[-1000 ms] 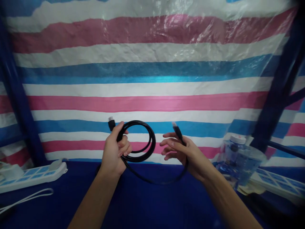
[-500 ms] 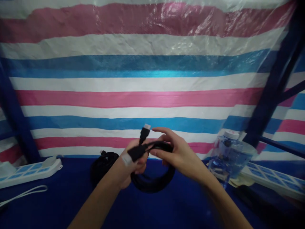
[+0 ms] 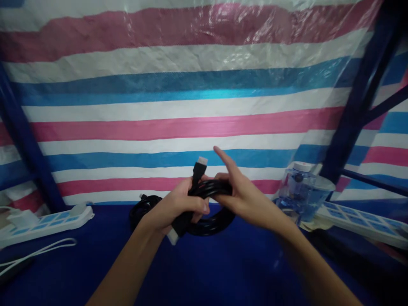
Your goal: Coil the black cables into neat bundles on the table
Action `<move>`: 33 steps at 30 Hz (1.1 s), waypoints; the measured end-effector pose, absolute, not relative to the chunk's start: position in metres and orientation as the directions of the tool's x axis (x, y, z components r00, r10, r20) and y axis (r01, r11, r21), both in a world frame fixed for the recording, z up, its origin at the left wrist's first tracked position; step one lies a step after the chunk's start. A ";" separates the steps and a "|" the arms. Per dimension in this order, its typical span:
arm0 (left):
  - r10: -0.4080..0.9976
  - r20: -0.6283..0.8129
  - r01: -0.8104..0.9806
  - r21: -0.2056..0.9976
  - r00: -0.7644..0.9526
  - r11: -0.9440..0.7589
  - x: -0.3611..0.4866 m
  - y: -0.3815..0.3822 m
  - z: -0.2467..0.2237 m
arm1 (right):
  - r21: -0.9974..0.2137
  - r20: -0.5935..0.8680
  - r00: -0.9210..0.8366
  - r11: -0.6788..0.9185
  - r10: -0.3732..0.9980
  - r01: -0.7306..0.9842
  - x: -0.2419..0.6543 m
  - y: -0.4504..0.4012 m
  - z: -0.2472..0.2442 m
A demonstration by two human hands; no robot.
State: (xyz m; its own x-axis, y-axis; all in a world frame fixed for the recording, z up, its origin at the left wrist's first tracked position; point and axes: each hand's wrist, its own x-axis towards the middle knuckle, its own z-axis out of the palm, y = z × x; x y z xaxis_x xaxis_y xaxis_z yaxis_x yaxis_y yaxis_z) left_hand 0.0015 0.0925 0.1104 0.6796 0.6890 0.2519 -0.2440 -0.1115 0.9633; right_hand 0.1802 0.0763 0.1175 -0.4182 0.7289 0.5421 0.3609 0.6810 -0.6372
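Note:
A coiled black cable (image 3: pixel 219 187), which looks like an HDMI cable, is held up in front of me between both hands. My left hand (image 3: pixel 178 199) is closed around the coil's left side, thumb across the front. One plug (image 3: pixel 199 168) with a pale tip points up above that hand. The other plug (image 3: pixel 180 226), with a pale end, points down and left below the thumb. My right hand (image 3: pixel 244 195) pinches the coil's right side, its index finger stretched upward. Parts of the coil are hidden behind the fingers.
Another black cable coil (image 3: pixel 140 210) lies on the blue table (image 3: pixel 204 272) behind my left wrist. Power strips stand left (image 3: pixel 57 223) and right (image 3: pixel 360 221). A white cord (image 3: pixel 47 248) lies left. A clear bottle (image 3: pixel 293 187) stands right, before a striped sheet (image 3: pixel 191 127).
The lower plug has swung from lying over my left wrist to pointing down below my thumb. My left thumb now presses across the coil, and my right index finger has lifted.

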 end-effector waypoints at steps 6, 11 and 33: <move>0.773 0.371 -0.483 0.870 0.514 -0.097 0.004 0.101 0.115 | -0.931 0.364 -0.353 0.319 0.862 -0.179 0.162 0.088 0.108; 0.758 0.273 -0.433 0.901 0.592 0.013 0.003 0.110 0.105 | -0.912 0.282 -0.121 0.227 0.952 -0.340 0.151 0.087 0.109; 0.964 0.158 -0.741 0.670 0.213 0.054 0.042 0.117 0.093 | -0.562 0.799 0.106 0.672 0.592 0.482 0.164 0.124 0.088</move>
State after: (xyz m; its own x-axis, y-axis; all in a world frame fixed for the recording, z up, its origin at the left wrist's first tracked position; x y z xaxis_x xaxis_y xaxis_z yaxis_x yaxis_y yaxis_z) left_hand 0.0416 0.1170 0.0927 0.2126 0.9643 0.1581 -0.7408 0.0535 0.6696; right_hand 0.1639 0.1235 0.0880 0.1063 0.5923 0.7987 0.4817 0.6720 -0.5625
